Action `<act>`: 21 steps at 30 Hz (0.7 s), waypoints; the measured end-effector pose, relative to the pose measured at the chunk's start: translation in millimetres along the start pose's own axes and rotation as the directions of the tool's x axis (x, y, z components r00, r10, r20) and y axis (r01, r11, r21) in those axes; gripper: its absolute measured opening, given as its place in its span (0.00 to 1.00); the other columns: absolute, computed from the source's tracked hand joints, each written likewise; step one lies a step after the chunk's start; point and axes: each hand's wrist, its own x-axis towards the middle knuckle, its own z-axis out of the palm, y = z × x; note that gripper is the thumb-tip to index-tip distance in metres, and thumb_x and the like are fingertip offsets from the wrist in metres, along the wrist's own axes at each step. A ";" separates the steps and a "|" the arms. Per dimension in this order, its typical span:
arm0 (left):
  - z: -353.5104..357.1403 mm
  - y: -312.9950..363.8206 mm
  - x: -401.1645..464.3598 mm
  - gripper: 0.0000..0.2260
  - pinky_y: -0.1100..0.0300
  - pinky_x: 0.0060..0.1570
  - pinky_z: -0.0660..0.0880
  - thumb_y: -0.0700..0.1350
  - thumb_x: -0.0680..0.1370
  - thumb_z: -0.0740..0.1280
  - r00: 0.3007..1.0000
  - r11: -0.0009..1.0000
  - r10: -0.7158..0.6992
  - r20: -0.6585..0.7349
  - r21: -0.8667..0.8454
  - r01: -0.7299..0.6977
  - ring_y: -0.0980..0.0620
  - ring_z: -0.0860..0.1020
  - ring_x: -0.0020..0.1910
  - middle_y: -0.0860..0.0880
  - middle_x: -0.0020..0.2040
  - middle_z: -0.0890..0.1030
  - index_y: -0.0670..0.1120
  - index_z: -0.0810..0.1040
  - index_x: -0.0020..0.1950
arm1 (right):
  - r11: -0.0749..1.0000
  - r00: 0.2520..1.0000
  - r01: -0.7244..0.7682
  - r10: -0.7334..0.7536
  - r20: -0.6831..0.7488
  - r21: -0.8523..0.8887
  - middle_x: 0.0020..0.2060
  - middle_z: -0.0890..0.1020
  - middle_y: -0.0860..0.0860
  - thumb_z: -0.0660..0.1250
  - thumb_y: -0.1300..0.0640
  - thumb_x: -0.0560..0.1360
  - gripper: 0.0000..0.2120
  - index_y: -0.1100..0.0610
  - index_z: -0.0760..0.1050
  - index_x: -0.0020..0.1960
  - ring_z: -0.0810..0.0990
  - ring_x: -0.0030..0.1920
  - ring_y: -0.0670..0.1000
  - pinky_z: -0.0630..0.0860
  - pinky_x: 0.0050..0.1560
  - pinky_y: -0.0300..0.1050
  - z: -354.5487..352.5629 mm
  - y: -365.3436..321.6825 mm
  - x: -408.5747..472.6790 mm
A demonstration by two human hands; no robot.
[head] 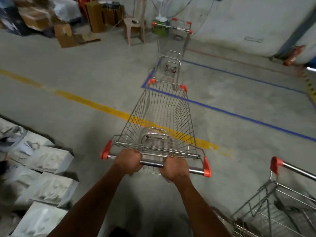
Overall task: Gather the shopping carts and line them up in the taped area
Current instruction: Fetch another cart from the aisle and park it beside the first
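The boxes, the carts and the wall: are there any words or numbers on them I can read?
None can be read.
Cardboard boxes: no print visible, blurred.
Cart being pushed: no label or number; left hand and right hand grip its handle.
Far cart: a small pale tag on the handle, too small to read.
Wall: a small plate low down, blurred.

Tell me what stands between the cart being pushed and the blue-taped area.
Nothing visible. The held cart, gripped by left hand and right hand, has bare floor up to the blue tape. A parked cart stands farther ahead inside.
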 end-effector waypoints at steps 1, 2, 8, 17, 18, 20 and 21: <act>2.1 5.3 -4.8 0.18 0.53 0.46 0.77 0.59 0.73 0.62 1.000 1.000 0.014 0.013 -0.001 -0.014 0.44 0.82 0.46 0.45 0.45 0.84 0.47 0.80 0.48 | 1.000 1.000 -0.020 0.020 0.009 0.000 0.49 0.85 0.54 0.62 0.37 0.74 0.22 0.52 0.82 0.53 0.85 0.51 0.58 0.78 0.51 0.50 1.6 -0.7 -11.7; 4.6 9.2 -8.6 0.18 0.53 0.47 0.77 0.59 0.72 0.61 0.999 1.000 0.029 0.024 -0.004 -0.029 0.43 0.82 0.46 0.45 0.45 0.84 0.47 0.80 0.48 | 0.999 0.999 -0.043 0.043 0.013 -0.005 0.48 0.86 0.53 0.62 0.36 0.74 0.22 0.52 0.82 0.52 0.85 0.50 0.57 0.78 0.50 0.50 3.1 -1.8 -21.1; 0.3 7.4 -28.1 0.16 0.54 0.46 0.77 0.58 0.72 0.62 0.984 0.983 0.177 0.019 -0.053 -0.176 0.45 0.82 0.45 0.47 0.44 0.84 0.48 0.80 0.48 | 0.984 0.983 -0.177 0.176 0.044 0.011 0.45 0.86 0.52 0.59 0.37 0.72 0.23 0.53 0.82 0.49 0.86 0.46 0.57 0.79 0.47 0.49 2.2 -24.4 -59.5; 5.2 -11.3 -4.0 0.17 0.54 0.43 0.79 0.57 0.72 0.60 0.954 0.954 0.299 -0.018 -0.028 -0.300 0.46 0.82 0.40 0.47 0.40 0.83 0.47 0.81 0.46 | 0.969 0.969 -0.246 0.245 0.034 0.020 0.45 0.86 0.53 0.63 0.37 0.75 0.22 0.55 0.83 0.50 0.85 0.45 0.57 0.79 0.47 0.48 -7.8 -32.9 -49.5; 5.1 -14.2 3.2 0.17 0.54 0.43 0.79 0.57 0.72 0.60 0.953 0.953 0.302 -0.023 -0.023 -0.302 0.46 0.82 0.40 0.47 0.40 0.83 0.47 0.82 0.46 | 0.968 0.967 -0.251 0.250 0.039 0.019 0.45 0.86 0.54 0.63 0.37 0.75 0.22 0.55 0.83 0.50 0.86 0.46 0.57 0.79 0.48 0.48 -10.0 -32.7 -42.5; 3.3 -22.6 22.3 0.18 0.55 0.43 0.79 0.58 0.72 0.61 0.956 0.956 0.293 -0.035 -0.007 -0.293 0.46 0.82 0.41 0.48 0.41 0.83 0.47 0.82 0.47 | 0.966 0.965 -0.258 0.256 0.049 0.021 0.47 0.86 0.54 0.63 0.38 0.75 0.22 0.55 0.83 0.51 0.85 0.48 0.58 0.80 0.50 0.50 -14.9 -30.3 -23.9; 1.2 -27.5 33.3 0.17 0.55 0.44 0.78 0.58 0.72 0.61 0.959 0.960 0.280 -0.047 -0.001 -0.280 0.45 0.82 0.42 0.47 0.42 0.84 0.47 0.82 0.47 | 0.966 0.965 -0.257 0.256 0.054 0.028 0.48 0.86 0.54 0.62 0.39 0.75 0.21 0.55 0.82 0.52 0.85 0.48 0.58 0.80 0.51 0.50 -17.6 -27.6 -12.6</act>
